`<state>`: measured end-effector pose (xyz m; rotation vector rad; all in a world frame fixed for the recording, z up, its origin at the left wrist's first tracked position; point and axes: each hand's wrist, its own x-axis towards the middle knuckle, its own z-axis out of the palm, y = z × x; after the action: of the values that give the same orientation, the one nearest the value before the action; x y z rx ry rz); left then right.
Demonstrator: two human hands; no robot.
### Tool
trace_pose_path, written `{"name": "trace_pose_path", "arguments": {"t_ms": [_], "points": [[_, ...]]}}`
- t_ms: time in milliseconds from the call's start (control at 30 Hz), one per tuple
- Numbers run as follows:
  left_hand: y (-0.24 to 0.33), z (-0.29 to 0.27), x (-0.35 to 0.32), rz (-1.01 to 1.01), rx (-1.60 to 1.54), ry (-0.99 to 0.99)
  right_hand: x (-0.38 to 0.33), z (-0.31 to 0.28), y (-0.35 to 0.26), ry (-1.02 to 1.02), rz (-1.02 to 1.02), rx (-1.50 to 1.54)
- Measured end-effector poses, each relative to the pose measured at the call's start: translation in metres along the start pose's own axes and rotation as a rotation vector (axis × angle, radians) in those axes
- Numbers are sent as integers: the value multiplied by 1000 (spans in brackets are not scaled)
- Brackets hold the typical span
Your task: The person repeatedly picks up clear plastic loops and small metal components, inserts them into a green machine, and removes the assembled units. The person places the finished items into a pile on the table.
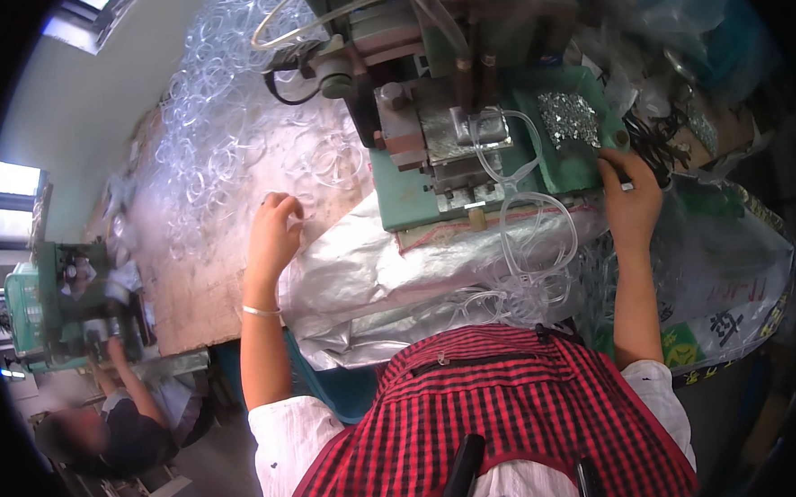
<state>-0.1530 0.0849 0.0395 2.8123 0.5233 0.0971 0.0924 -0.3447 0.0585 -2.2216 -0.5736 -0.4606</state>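
My left hand (276, 234) is over the brown tabletop, left of the machine. Its fingers curl in toward the thumb, and whatever they may hold cannot be made out. My right hand (634, 202) is at the near right corner of a green tray (567, 169). Its thumb and forefinger tips meet there; anything between them is too small to tell. Small shiny metal pieces (569, 119) fill the tray's far part. A clear plastic eyeglass frame (511, 176) sits at the fixture of the green bench machine (404, 194). Another clear frame (541, 234) hangs in front of it.
A large heap of clear plastic frames (219, 105) covers the table's far left. Silvery sheeting (355, 282) drapes the front edge, with more clear frames (518, 298) near my apron. A printed bag (723, 276) stands at right. Another person (110, 430) works at far left.
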Motion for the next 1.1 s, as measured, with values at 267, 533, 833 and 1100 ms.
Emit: {"name": "trace_pose_path", "arguments": {"t_ms": [267,533,833,1100], "points": [[51,-46,12,-248,-636,-8,63,1,-99,-319,-38,624],[124,-30,26,142,-1319,888,62,39,-120,-293,177,936],[183,-101,23,960,-1079,689,41,29,-148,-290,271,1159],[222,-44,44,1054,-194,763,59,19,-47,-95,194,771]]}}
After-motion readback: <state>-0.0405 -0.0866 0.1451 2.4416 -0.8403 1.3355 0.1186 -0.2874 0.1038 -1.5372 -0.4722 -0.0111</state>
